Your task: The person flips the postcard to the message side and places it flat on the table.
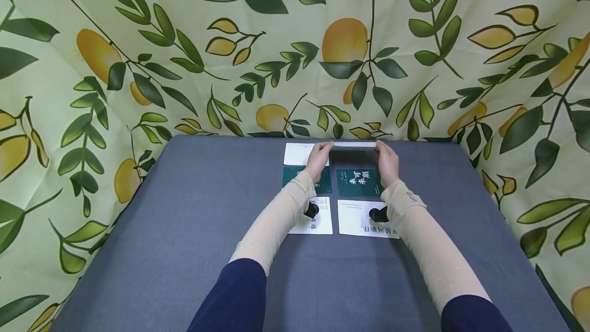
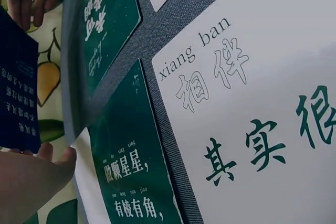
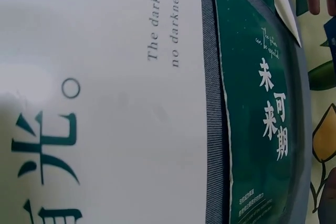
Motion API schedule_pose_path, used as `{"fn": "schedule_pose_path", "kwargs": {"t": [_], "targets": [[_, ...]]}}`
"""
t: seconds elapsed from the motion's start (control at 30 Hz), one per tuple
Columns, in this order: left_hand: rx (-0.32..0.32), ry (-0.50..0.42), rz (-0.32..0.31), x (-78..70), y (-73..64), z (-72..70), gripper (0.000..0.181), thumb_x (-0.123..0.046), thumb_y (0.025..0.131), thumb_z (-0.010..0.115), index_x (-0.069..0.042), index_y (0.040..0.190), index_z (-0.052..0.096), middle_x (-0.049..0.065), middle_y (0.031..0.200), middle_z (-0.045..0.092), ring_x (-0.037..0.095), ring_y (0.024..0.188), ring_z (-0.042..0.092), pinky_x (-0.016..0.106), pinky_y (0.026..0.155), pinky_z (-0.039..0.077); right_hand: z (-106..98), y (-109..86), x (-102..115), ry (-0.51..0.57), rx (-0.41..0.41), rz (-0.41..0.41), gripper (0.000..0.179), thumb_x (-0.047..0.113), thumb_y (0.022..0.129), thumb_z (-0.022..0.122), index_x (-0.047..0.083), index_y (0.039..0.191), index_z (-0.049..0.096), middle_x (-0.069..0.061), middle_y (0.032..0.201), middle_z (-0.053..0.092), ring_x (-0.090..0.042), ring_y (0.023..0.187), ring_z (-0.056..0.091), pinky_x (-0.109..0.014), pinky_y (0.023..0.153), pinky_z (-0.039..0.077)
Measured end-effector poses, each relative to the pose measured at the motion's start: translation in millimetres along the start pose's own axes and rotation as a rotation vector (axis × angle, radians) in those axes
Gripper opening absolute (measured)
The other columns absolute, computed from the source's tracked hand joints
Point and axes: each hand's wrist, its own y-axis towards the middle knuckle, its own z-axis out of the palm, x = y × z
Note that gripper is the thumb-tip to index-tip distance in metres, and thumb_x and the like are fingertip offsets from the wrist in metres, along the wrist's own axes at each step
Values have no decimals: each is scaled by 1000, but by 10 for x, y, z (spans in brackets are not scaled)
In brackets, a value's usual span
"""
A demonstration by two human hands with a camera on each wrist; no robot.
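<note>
At the far side of the table, both hands hold a dark blue card [image 2: 18,87] with white writing, raised above the cloth. From the head view only its pale, thin edge [image 1: 355,144] shows between them. My left hand [image 1: 318,161] pinches one end of it, beside a blank white card [image 1: 295,153]. The opposite end is held by my right hand [image 1: 388,163], just above a green card [image 1: 359,183] with white characters. Another green card [image 1: 325,182] lies partly hidden beneath my left wrist.
Nearer me lie two white printed cards, a left one [image 1: 324,219] and a right one [image 1: 355,216], each partly covered by a forearm and its black wrist camera. A grey-blue cloth [image 1: 184,219] covers the table. Behind hangs a leaf-and-fruit patterned curtain [image 1: 286,65].
</note>
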Motion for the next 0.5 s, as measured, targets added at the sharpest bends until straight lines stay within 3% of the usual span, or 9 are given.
{"fn": "schedule_pose_path", "kwargs": {"t": [0.23, 0.5], "targets": [[16, 61, 30, 24, 16, 10, 51, -26, 93, 49, -11, 141, 39, 7, 146, 40, 24, 136, 36, 40, 111, 31, -17, 1, -9, 18, -10, -30, 49, 27, 97, 34, 17, 145, 34, 1, 152, 32, -20, 136, 35, -36, 114, 26], [33, 151, 31, 47, -5, 0, 51, -14, 92, 51, -9, 142, 39, 13, 131, 49, 24, 125, 46, 39, 107, 37, -29, 19, -79, -2, 0, -57, 52, 23, 95, 40, 20, 146, 31, 1, 152, 32, -21, 130, 40, -38, 111, 31]]}}
